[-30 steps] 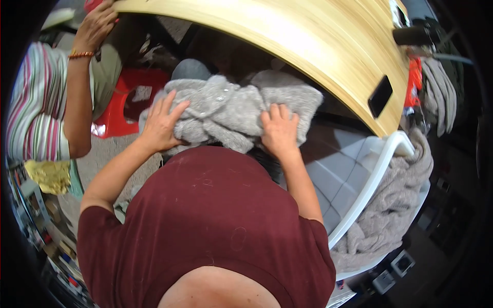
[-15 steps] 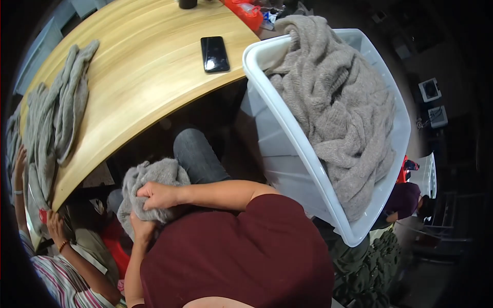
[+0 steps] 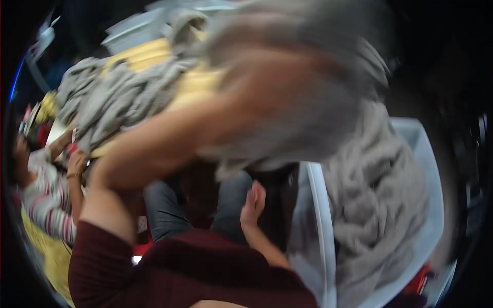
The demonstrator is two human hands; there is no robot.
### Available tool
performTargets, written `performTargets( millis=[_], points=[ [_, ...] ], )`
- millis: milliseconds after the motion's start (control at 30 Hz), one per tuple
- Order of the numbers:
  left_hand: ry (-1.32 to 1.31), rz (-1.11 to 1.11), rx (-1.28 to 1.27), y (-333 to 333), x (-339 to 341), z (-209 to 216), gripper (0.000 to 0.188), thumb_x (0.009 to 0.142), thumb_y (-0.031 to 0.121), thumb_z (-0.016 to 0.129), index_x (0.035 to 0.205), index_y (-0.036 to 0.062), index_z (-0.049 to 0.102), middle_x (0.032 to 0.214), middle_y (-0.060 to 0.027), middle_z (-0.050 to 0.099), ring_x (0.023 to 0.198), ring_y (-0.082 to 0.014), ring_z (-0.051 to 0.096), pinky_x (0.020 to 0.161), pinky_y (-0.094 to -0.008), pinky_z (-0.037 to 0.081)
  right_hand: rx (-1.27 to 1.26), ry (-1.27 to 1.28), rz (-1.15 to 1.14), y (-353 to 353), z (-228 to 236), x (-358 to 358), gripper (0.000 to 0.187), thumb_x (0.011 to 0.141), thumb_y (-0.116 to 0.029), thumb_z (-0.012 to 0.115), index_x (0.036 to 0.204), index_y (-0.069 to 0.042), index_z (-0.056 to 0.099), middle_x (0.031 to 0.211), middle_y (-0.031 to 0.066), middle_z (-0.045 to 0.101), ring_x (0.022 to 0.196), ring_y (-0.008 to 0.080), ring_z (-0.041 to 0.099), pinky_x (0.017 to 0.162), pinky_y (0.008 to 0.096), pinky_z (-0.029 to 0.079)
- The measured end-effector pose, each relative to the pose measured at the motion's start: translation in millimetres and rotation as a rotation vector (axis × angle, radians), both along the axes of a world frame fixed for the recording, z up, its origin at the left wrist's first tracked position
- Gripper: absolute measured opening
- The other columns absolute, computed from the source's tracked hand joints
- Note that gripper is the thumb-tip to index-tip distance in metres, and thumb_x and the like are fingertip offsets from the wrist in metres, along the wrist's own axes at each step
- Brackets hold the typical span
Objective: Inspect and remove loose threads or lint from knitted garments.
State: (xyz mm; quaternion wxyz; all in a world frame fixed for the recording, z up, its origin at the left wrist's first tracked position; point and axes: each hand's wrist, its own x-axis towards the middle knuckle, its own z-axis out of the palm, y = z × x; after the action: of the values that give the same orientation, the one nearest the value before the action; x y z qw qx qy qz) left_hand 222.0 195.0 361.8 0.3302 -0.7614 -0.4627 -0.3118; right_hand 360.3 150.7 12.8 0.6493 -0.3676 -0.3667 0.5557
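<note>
My left hand [image 3: 303, 59], smeared by motion, is raised across the view at the end of my outstretched arm. A grey knitted garment [image 3: 303, 123] hangs blurred from it, in front of the table's right end and the near side of the bin. Exactly how the fingers grip the cloth is hard to make out. Low by my right thigh, my right hand [image 3: 253, 204] points upward with its fingers extended and nothing in it. Beside it stands a pale blue plastic bin [image 3: 322, 226], heaped with grey knitwear [image 3: 380, 190], partly hidden by the swung garment.
On the wooden table [image 3: 197, 87] lie more grey knits [image 3: 128, 100]. A co-worker in a striped top [image 3: 49, 205] sits at the left, a co-worker's hand [image 3: 77, 161] by the cloth. Behind the table is a pale container [image 3: 136, 31].
The grey garment has left my lap and swung up to the right with my left hand. My right hand has let go of it and come down by my thigh. The view has shifted leftward.
</note>
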Motion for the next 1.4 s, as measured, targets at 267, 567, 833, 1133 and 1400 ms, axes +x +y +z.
performTargets(
  millis=[267,567,833,1133,1400],
  points=[
    [-0.174,-1.14,-0.492,8,200,-12,0.076,0.052,0.018,0.074,0.117,0.0024,0.038,0.127,-0.0273,0.029,0.119,-0.0404,0.03,0.095,-0.0445,0.032,0.696,-1.003,0.315,-29,-25,-7,0.014,0.07,-0.01,0.061,0.083,-0.004,0.06,0.086,0.012,0.061,0.077,0.0307,0.056,0.07,0.038,0.043],
    [-0.495,0.233,-0.897,28,-89,-194,0.047,0.064,0.027,0.069,0.1,-0.0011,0.056,0.096,-0.0191,0.057,0.093,-0.0335,0.054,0.08,-0.0381,0.043,0.805,-1.067,0.321,-24,-15,-12,0.011,0.067,-0.007,0.061,0.077,-0.008,0.055,0.078,0.0032,0.058,0.071,0.0229,0.054,0.062,0.0348,0.04],
    [-0.829,0.484,-0.803,-58,-180,-256,0.038,0.063,0.022,0.067,0.093,-0.0005,0.06,0.097,-0.0183,0.058,0.096,-0.0327,0.053,0.083,-0.0373,0.043,0.842,-1.258,0.437,-30,-9,-24,0.015,0.062,-0.008,0.064,0.073,-0.011,0.055,0.072,0.0032,0.057,0.067,0.0233,0.052,0.06,0.0351,0.037],
    [-0.631,0.822,-0.312,-67,-255,-277,0.047,0.065,0.02,0.067,0.108,0.0052,0.053,0.125,-0.0196,0.038,0.119,-0.0344,0.033,0.096,-0.0433,0.03,0.964,-1.327,0.521,-27,-5,-43,0.014,0.063,-0.01,0.063,0.072,-0.013,0.053,0.073,-0.0006,0.056,0.063,0.0217,0.051,0.055,0.0348,0.036],
    [-0.71,0.895,-0.529,-66,-263,-286,0.041,0.075,0.029,0.059,0.111,0.0105,0.055,0.131,-0.015,0.036,0.124,-0.032,0.027,0.101,-0.0466,0.02,0.969,-1.443,0.564,-26,-5,-50,0.013,0.063,-0.014,0.063,0.071,-0.012,0.052,0.071,0.0003,0.055,0.062,0.0222,0.051,0.053,0.0353,0.035]
  ],
)
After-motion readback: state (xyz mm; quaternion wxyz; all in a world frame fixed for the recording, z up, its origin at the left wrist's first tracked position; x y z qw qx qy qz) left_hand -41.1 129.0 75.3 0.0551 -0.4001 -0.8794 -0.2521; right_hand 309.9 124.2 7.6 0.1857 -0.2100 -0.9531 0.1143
